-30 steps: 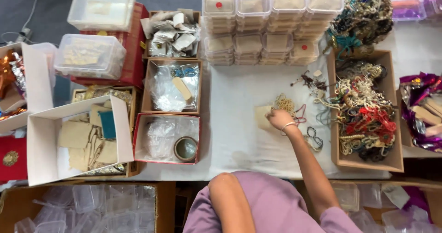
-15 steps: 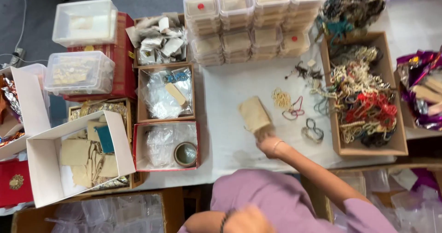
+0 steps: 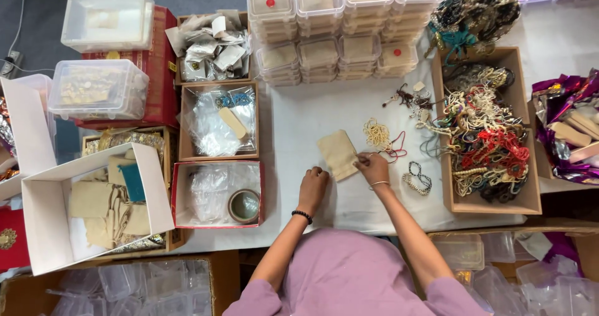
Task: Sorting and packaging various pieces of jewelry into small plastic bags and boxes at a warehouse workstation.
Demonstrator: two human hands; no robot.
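A small beige cloth pouch [image 3: 336,153] lies flat on the white tabletop [image 3: 312,113]. My right hand [image 3: 373,167], with a thin bangle on the wrist, pinches the pouch's right edge. My left hand [image 3: 312,185], a dark bead bracelet at its wrist, rests curled on the cloth just left of and below the pouch, with nothing seen in it. A cream bead strand [image 3: 376,133] and a red cord [image 3: 396,150] lie just beyond my right hand. A dark-and-white beaded bracelet [image 3: 417,179] sits to its right.
A brown tray [image 3: 525,197] heaped with beaded jewellery stands at the right. Stacks of lidded clear boxes [image 3: 337,23] line the back. At the left are cardboard trays of plastic bags [image 3: 218,122], a red-rimmed tray with a tape roll [image 3: 244,205], and a white box of beige pouches [image 3: 93,207].
My right hand drew back from the bead strands toward me, bringing the pouch along. My left hand came up onto the table beside the pouch.
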